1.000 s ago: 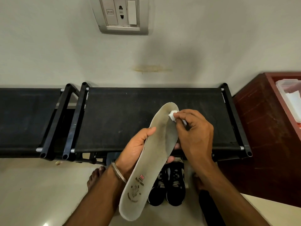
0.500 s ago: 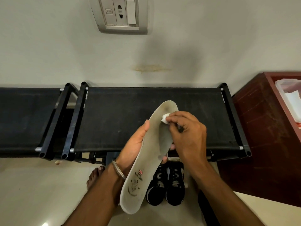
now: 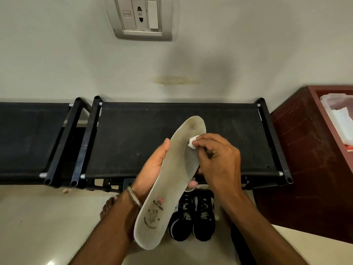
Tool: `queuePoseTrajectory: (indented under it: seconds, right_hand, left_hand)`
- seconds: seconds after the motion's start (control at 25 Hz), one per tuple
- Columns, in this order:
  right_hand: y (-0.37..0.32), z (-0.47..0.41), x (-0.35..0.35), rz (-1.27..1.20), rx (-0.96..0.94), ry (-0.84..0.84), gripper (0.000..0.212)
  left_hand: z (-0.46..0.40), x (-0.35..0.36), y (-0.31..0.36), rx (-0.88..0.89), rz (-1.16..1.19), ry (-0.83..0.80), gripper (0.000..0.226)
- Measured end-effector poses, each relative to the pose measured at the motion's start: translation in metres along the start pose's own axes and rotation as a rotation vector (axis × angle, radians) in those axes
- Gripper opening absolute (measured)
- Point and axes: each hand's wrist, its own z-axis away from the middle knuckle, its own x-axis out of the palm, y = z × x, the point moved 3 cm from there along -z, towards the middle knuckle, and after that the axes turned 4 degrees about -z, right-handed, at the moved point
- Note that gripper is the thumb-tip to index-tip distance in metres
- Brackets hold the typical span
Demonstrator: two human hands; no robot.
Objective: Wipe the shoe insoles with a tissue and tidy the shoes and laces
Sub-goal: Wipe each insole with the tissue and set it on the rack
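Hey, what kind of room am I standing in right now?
Likely a home entryway or hallway: a black shoe rack against the wall, a pair of black sneakers on the floor, and a wall socket panel above.

The insole (image 3: 172, 180) looked like matt, worn grey fabric with a printed heel. The tissue (image 3: 192, 142) was crumpled white paper. The rack (image 3: 133, 134) had matt black cloth on glossy black tubes. The floor (image 3: 38, 217) shone smoothly.

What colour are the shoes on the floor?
The shoes are black with grey and white bits, seen best in the head view, below the insole.
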Motion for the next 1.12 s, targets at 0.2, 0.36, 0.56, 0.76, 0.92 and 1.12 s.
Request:
queuePoseTrajectory:
  seconds: [0.2,0.36,0.56,0.76,0.92,1.12]
  right_hand:
    - [-0.032,0.013,0.017,-0.297,-0.008,-0.399,0.021]
    - [-0.020,0.007,0.006,-0.187,-0.006,-0.348,0.020]
    - [0.009,-0.008,-0.016,0.002,0.084,-0.025,0.021]
    - [-0.024,0.014,0.010,-0.197,-0.017,-0.453,0.020]
    - [-0.007,-0.001,0.001,-0.055,-0.028,-0.211,0.018]
    - [0.002,-0.004,-0.009,-0.168,0.180,-0.031,0.017]
  left_hand:
    - [0.002,-0.004,0.009,0.112,0.082,0.047,0.063]
    - [0.001,-0.003,0.009,0.075,0.007,0.040,0.060]
    - [0.003,0.004,0.006,-0.032,-0.017,-0.010,0.063]
    - [0.001,-0.004,0.011,0.029,-0.048,0.075,0.064]
    - [0.003,0.004,0.008,0.024,-0.053,0.003,0.062]
    - [0.001,0.010,0.001,-0.017,-0.059,-0.092,0.058]
